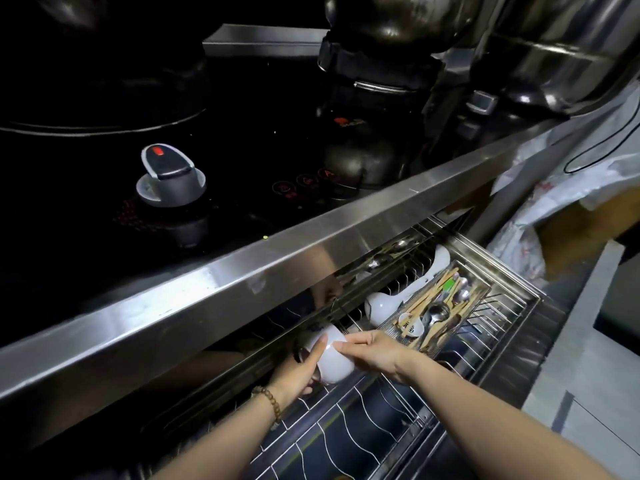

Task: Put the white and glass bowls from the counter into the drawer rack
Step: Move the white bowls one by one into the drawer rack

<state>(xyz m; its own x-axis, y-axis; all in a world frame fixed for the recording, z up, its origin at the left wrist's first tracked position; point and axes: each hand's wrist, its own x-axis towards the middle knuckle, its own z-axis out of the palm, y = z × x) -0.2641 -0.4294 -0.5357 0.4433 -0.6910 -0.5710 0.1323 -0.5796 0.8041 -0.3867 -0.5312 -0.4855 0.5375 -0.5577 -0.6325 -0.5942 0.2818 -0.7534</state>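
- White bowl [334,358], tipped on its side in the lower centre of the frame, held just above the wire prongs of the drawer rack [346,431], partly tucked under the counter lip.
- Left hand [299,370] cupped round the bowl's left side from below, fingers curled against it, thumb lying up along its wall; bead bracelet [268,398] on that wrist.
- Right hand [375,351] gripping the bowl's right side, fingertips pinched on its wall.
- Step in hand, as judged: seating this bowl into a rack slot, not yet let go.
- Next move, likely: lowering the bowl edge-on between two prongs, keeping clear of the steel counter edge [242,271] close overhead, then loosening both grips.
- Second white bowl [381,306] racked up and to the right, beside a cutlery tray [446,306] of chopsticks and spoons.
- No glass bowl to be made out.
- Black cooktop [259,150] with a round knob [169,178] across the upper left.
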